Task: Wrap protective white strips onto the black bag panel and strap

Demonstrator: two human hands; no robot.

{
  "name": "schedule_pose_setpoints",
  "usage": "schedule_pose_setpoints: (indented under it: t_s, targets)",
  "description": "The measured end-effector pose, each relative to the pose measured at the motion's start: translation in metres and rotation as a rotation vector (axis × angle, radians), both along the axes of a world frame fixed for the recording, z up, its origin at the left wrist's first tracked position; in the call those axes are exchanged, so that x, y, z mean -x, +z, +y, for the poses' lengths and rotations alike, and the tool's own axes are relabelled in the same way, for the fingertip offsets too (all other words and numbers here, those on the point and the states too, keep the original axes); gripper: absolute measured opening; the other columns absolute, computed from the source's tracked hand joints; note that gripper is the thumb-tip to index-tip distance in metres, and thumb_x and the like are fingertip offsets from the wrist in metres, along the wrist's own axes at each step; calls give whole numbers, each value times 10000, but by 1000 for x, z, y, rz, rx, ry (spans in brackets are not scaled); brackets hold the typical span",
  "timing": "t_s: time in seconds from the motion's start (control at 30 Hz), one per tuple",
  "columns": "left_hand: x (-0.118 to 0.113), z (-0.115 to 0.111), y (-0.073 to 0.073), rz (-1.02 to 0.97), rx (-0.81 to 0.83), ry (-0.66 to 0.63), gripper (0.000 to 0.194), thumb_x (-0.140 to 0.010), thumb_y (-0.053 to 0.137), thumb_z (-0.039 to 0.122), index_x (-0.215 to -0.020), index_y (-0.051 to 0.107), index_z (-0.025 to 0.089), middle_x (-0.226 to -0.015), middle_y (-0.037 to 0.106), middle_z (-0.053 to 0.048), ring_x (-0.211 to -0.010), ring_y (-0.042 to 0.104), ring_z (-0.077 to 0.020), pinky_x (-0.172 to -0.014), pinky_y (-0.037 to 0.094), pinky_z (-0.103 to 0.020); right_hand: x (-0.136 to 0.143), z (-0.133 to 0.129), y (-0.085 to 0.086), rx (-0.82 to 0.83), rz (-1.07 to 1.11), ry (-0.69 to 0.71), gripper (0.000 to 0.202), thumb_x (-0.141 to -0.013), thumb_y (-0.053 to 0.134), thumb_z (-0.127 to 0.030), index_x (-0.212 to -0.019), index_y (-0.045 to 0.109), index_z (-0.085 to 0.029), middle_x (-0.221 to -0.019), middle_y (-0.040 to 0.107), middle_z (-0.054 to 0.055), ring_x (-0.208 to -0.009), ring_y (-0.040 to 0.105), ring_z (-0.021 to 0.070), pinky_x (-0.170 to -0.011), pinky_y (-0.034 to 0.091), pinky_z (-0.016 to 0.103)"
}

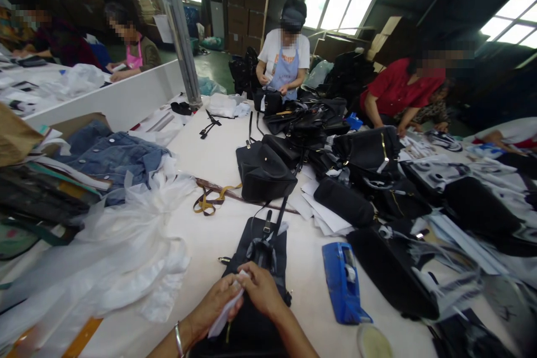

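A black bag [255, 327] lies on the white table just in front of me, its strap stretching away toward the other bags. Over it, my left hand [218, 299] is wrapped round a folded strip of white paper [225, 313]. The fingers of my right hand [260, 286] pinch the upper end of the same paper, close to the left fingertips. A silver bangle [178, 339] circles the left wrist. Right of the bag stands a blue tape dispenser [342, 285].
Black bags [268, 170] are heaped from the middle to the right. White plastic sheeting [126, 246] and a denim garment [113, 148] lie at left. A mustard strap [210, 201] rests beyond my hands. A person in an apron [285, 61] stands across the table; others work at both sides.
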State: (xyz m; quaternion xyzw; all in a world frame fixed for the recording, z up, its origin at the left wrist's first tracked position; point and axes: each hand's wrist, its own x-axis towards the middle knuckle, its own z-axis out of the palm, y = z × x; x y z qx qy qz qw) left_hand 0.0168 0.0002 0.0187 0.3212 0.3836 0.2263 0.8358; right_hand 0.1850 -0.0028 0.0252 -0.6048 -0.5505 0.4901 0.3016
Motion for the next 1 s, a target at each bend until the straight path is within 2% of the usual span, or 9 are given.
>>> schedule_pose_setpoints:
  t_s: [0.1,0.27,0.37,0.47,0.6,0.7,0.87,1.0]
  targets:
    - [0,-4,1,111,-102,11,361,-853,518,530,-909,504,173,-666,595,0,-486,486,-91,-482,363,-221,9,7,2,-40,-129,80,154,-836,545,-304,-822,646,-188,-701,634,-12,-638,554,127,-587,366,227]
    - [17,-14,12,172,-60,-11,447,-860,460,573,-869,569,140,-794,654,-69,-648,597,-151,-616,454,-279,16,9,-9,-46,-109,12,191,-838,555,-352,-818,639,-181,-716,629,-9,-664,554,129,-631,386,234]
    - [28,-20,17,156,39,29,474,-826,502,596,-913,593,139,-793,661,-73,-668,612,-169,-642,469,-297,26,0,-16,-6,-75,-65,281,-882,471,-415,-900,618,-176,-706,624,-3,-611,558,130,-579,417,233]
    - [33,-23,16,114,114,106,464,-818,546,567,-1004,604,146,-834,669,-74,-692,618,-166,-673,480,-299,41,-19,-22,39,-57,-141,336,-928,337,-403,-1035,568,-184,-742,632,14,-578,569,138,-528,442,241]
    - [35,-26,11,52,149,173,481,-821,561,547,-1093,612,153,-868,689,-84,-721,630,-172,-679,477,-287,64,-47,-31,36,-46,-240,230,-865,438,-286,-1050,558,-219,-954,649,47,-805,633,178,-720,500,297]
    - [36,-28,11,8,157,206,499,-794,596,555,-1101,635,163,-890,706,-91,-763,646,-201,-712,482,-305,77,-58,-34,29,-82,-286,219,-853,427,-247,-1031,552,-228,-1049,626,62,-966,613,203,-857,471,336]
    - [37,-29,20,-107,144,242,426,-814,621,468,-1105,656,159,-975,715,-103,-861,652,-227,-835,472,-334,92,-58,-30,86,-213,-312,195,-905,340,-303,-962,513,-232,-964,629,67,-901,632,223,-803,477,352]
    - [39,-29,22,-118,171,217,467,-772,674,461,-1119,652,149,-975,721,-119,-867,664,-250,-867,476,-364,97,-59,-21,89,-272,-241,198,-904,324,-293,-1013,476,-228,-966,625,72,-883,650,238,-749,491,362]
